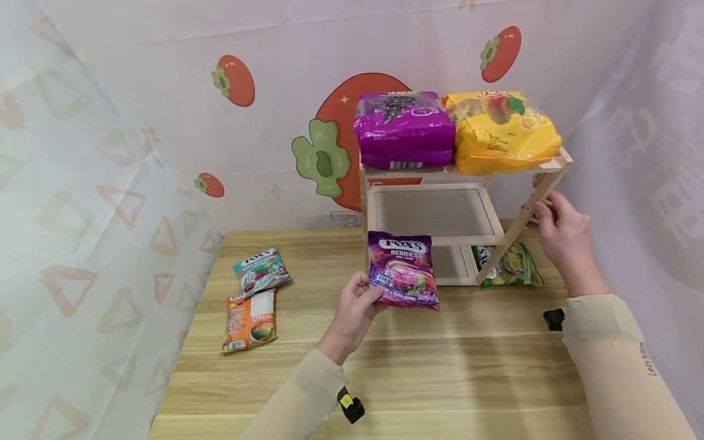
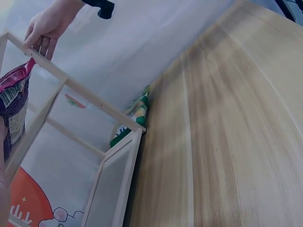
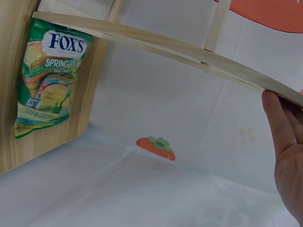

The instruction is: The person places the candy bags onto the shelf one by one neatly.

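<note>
My left hand (image 1: pixel 352 315) pinches a purple bag of Fox's Berries candy (image 1: pixel 404 272) by its left edge, thumb across the front. The bag is upright, label toward me, in front of the middle level of a small wooden shelf rack (image 1: pixel 434 242). At the rack's right side, my right hand (image 1: pixel 566 235) holds the slanted front post (image 1: pixel 514 231), with fingers and thumb at it; the right wrist view also shows the fingers (image 3: pixel 279 118) against this wood. In the left wrist view, only part of the candy bag (image 2: pixel 16 111) shows at the left edge.
A purple bag (image 1: pixel 404 131) and a yellow bag (image 1: pixel 503 137) sit on the top shelf. A green Spring Tea bag (image 3: pixel 52 80) lies on the table by the rack's right foot. Left on the wooden table (image 1: pixel 308 391) are a teal bag (image 1: pixel 263 272) and an orange bag (image 1: pixel 250 322).
</note>
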A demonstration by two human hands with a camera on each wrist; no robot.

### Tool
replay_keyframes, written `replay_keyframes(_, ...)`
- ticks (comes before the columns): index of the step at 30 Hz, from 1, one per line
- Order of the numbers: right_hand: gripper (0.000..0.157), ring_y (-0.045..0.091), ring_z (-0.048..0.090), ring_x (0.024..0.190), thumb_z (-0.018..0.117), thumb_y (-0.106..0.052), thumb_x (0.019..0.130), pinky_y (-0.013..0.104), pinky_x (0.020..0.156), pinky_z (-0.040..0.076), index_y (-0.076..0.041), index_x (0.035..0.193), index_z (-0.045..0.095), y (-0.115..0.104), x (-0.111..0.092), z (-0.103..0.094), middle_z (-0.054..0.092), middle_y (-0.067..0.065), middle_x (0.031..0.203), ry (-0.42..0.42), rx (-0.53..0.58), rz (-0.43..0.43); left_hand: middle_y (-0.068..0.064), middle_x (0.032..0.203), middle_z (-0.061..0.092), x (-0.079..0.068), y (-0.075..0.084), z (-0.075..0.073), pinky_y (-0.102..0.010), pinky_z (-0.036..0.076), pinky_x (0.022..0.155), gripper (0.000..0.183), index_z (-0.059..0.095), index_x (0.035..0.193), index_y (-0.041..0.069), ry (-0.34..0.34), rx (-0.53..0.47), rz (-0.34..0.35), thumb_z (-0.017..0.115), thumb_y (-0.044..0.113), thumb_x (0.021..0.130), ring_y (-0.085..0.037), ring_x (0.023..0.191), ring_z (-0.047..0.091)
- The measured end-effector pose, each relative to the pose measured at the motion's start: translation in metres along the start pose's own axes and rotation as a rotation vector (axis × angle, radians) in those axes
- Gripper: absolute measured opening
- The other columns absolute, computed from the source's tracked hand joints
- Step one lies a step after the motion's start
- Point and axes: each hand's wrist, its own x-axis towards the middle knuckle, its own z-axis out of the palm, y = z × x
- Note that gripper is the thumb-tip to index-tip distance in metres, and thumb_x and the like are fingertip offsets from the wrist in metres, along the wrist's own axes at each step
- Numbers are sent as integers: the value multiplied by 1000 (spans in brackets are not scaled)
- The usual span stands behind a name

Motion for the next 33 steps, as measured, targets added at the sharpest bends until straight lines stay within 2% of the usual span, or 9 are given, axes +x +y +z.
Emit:
replay_keyframes(4, 42, -17, 57, 91, 47, -29, 109, 1, 72, 47, -4, 143, 55, 1, 0, 0, 64, 33, 126, 7, 6, -2, -9, 118, 69, 1, 1, 1, -35, 58, 95, 14, 43, 99, 13, 15, -23, -15, 54, 5, 101, -19, 101, 72)
replay_keyframes(10, 44, -18, 55, 92, 48, -29, 109, 0, 72, 46, -4, 143, 54, 1, 1, 0, 65, 32, 126, 7, 1, 4, -9, 119, 69, 2, 3, 3, -34, 59, 92, 15, 43, 98, 14, 33, -47, -21, 55, 5, 101, -18, 99, 72)
replay_keyframes(16, 43, 5, 67, 103, 47, -29, 109, 0, 72, 47, -5, 144, 54, 1, 1, 0, 65, 31, 126, 2, -4, 7, -8, 117, 71, 3, 2, 4, -32, 59, 89, 17, 42, 98, 15, 46, -71, -17, 55, 4, 101, -17, 97, 73)
replay_keyframes(18, 43, -2, 64, 100, 47, -30, 109, 0, 73, 47, -6, 144, 54, 1, 1, 0, 65, 30, 127, -2, -2, 12, -8, 117, 71, 4, 2, 5, -32, 59, 89, 17, 43, 98, 14, 45, -80, -12, 55, 4, 101, -17, 97, 73)
replay_keyframes(22, 42, 5, 67, 102, 47, -28, 109, 1, 73, 47, -6, 144, 54, 0, 0, 0, 64, 31, 127, -3, 2, 8, -9, 118, 71, 4, 1, 4, -33, 60, 89, 16, 43, 99, 14, 40, -91, -10, 56, 5, 102, -18, 98, 73)
replay_keyframes(25, 42, 0, 66, 100, 47, -28, 109, 2, 73, 48, -6, 143, 55, 0, -1, 0, 65, 31, 126, 2, -3, 4, -9, 116, 72, 5, 1, 4, -31, 60, 87, 16, 43, 99, 14, 42, -95, -14, 56, 6, 102, -17, 96, 73)
replay_keyframes(29, 43, -21, 50, 89, 47, -30, 109, 1, 73, 47, -6, 143, 55, 0, -1, 0, 65, 30, 126, 2, 0, 6, -10, 117, 72, 6, 0, 4, -32, 60, 87, 16, 43, 100, 14, 55, -90, -23, 57, 8, 103, -18, 96, 74)
replay_keyframes(31, 43, -21, 50, 88, 47, -31, 109, 0, 72, 47, -6, 144, 54, 0, -1, 0, 65, 30, 126, 0, 3, 11, -12, 119, 71, 6, 0, 5, -34, 60, 88, 16, 42, 101, 14, 66, -78, -29, 57, 10, 104, -20, 98, 74)
replay_keyframes(33, 43, -10, 61, 94, 47, -30, 109, 0, 72, 47, -6, 144, 54, 0, -1, 0, 65, 30, 126, 0, -3, 15, -14, 121, 70, 7, 0, 5, -35, 60, 89, 15, 42, 103, 13, 83, -62, -38, 57, 11, 104, -21, 99, 74)
